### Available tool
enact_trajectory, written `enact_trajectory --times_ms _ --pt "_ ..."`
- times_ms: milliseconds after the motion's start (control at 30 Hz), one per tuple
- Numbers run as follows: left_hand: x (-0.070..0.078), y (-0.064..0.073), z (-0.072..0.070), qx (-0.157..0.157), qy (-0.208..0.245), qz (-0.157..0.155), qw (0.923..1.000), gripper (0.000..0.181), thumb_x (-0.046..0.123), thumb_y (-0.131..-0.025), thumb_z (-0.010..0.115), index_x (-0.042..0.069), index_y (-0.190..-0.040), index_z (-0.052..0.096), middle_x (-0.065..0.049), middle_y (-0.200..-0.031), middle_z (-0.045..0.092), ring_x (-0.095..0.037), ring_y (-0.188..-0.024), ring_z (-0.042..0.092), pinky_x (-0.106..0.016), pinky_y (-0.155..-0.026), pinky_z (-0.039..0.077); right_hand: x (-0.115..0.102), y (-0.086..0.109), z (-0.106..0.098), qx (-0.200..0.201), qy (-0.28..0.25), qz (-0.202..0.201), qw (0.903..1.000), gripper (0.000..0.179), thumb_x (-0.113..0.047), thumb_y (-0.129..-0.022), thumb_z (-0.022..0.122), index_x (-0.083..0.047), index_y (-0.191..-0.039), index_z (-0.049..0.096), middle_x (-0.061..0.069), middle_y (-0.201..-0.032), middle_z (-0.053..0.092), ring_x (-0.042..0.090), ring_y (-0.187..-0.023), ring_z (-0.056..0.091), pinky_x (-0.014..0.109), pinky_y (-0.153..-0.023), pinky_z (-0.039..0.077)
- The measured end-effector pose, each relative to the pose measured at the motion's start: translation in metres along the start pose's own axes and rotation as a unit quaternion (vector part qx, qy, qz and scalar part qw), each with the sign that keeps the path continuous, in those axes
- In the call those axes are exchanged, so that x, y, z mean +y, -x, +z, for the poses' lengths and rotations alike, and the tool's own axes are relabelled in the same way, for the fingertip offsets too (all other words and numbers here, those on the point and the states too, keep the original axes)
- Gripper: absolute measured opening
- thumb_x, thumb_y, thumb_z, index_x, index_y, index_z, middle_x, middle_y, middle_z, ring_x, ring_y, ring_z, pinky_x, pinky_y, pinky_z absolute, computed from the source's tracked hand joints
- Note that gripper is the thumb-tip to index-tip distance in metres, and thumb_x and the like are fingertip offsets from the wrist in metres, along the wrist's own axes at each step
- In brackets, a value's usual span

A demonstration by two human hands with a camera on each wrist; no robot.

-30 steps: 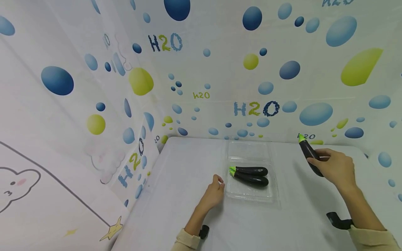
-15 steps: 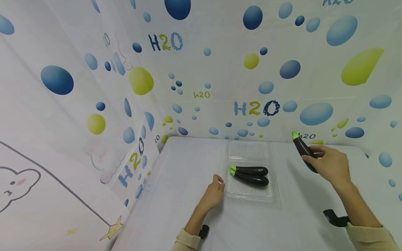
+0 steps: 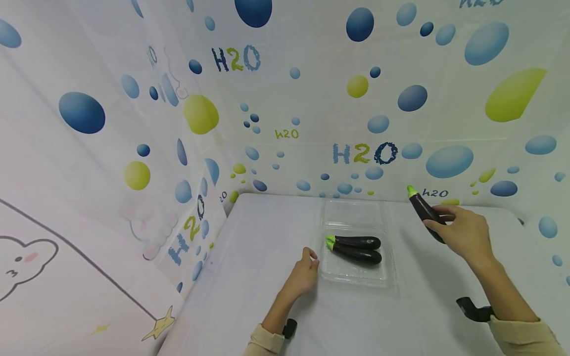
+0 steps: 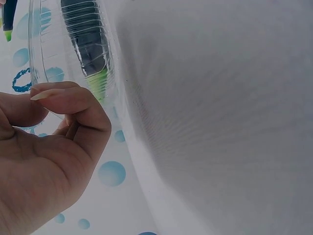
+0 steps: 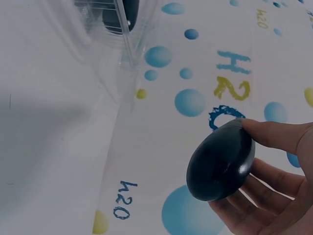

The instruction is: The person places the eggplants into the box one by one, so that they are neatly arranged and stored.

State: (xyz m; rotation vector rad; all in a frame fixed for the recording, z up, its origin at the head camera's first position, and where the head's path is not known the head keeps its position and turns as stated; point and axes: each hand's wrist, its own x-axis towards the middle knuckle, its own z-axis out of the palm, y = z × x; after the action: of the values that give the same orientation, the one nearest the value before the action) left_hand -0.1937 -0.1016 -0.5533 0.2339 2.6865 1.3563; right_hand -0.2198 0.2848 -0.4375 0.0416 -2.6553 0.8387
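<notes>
My right hand [image 3: 468,233] holds a small dark eggplant [image 3: 425,211] with a green stem end, up above the table to the right of the container. Its thumb and fingers grip the sides, and the rounded end of this eggplant [image 5: 221,161] faces the right wrist camera. Two more eggplants [image 3: 356,254] lie side by side in a clear plastic container [image 3: 352,281], stems pointing left. At the container's left edge, my left hand [image 3: 303,274] has its fingers curled. In the left wrist view its thumb and fingertips [image 4: 58,98] pinch at the clear rim.
The container's hinged clear lid [image 3: 352,212] lies folded back behind it. A white cloth covers the table [image 3: 262,232]. Patterned curtains [image 3: 311,99] stand close behind the table and along its left side. Each wrist wears a black camera mount [image 3: 474,310].
My right hand has moved left with the eggplant, nearer to the container. My left hand and the two eggplants in the container stay where they were.
</notes>
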Motion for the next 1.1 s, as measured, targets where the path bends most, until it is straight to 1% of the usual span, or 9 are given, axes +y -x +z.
enact_trajectory --times_ms 100,333,533,767,1100 --pt "0.000 0.000 0.000 0.000 -0.002 -0.001 1.0000 0.012 0.013 -0.111 0.045 0.004 -0.119 0.045 0.003 -0.067 0.041 -0.012 -0.057 0.040 -0.028 -0.051 0.034 -0.001 0.000 0.001 0.001 -0.003 -0.004 1.0000 0.049 -0.024 -0.089 0.085 0.007 -0.124 0.070 0.037 -0.110 0.069 0.051 -0.088 0.069 0.032 -0.055 0.044" --pt "0.000 0.000 0.000 -0.003 0.001 0.003 1.0000 0.010 0.012 -0.111 0.044 0.004 -0.118 0.044 0.003 -0.067 0.041 -0.012 -0.055 0.040 -0.028 -0.051 0.034 -0.006 -0.001 0.006 0.008 -0.013 -0.014 0.9998 0.046 -0.020 -0.088 0.085 0.005 -0.124 0.070 0.034 -0.109 0.070 0.051 -0.093 0.069 0.034 -0.059 0.046" --pt "-0.001 0.000 0.000 -0.003 0.006 0.003 1.0000 0.010 0.012 -0.111 0.044 0.004 -0.118 0.044 0.003 -0.067 0.041 -0.012 -0.056 0.040 -0.028 -0.051 0.034 -0.007 -0.002 0.008 0.013 -0.015 -0.031 0.9993 0.045 -0.017 -0.088 0.085 0.006 -0.124 0.071 0.032 -0.109 0.071 0.052 -0.096 0.068 0.034 -0.061 0.047" --pt "-0.002 0.000 0.001 -0.001 0.006 0.004 1.0000 0.011 0.012 -0.111 0.045 0.004 -0.118 0.044 0.003 -0.067 0.041 -0.012 -0.056 0.040 -0.028 -0.051 0.034 -0.008 -0.002 0.010 0.004 -0.020 -0.042 0.9989 0.043 -0.016 -0.088 0.085 0.004 -0.124 0.071 0.031 -0.111 0.072 0.052 -0.099 0.068 0.035 -0.060 0.049" --pt "-0.003 0.000 0.001 -0.002 0.008 0.005 1.0000 0.012 0.012 -0.111 0.045 0.004 -0.119 0.045 0.003 -0.069 0.044 -0.012 -0.057 0.041 -0.028 -0.051 0.034 -0.016 -0.004 0.015 -0.012 -0.017 -0.040 0.9990 0.043 -0.015 -0.088 0.085 0.002 -0.126 0.071 0.029 -0.111 0.072 0.049 -0.098 0.068 0.035 -0.060 0.048"
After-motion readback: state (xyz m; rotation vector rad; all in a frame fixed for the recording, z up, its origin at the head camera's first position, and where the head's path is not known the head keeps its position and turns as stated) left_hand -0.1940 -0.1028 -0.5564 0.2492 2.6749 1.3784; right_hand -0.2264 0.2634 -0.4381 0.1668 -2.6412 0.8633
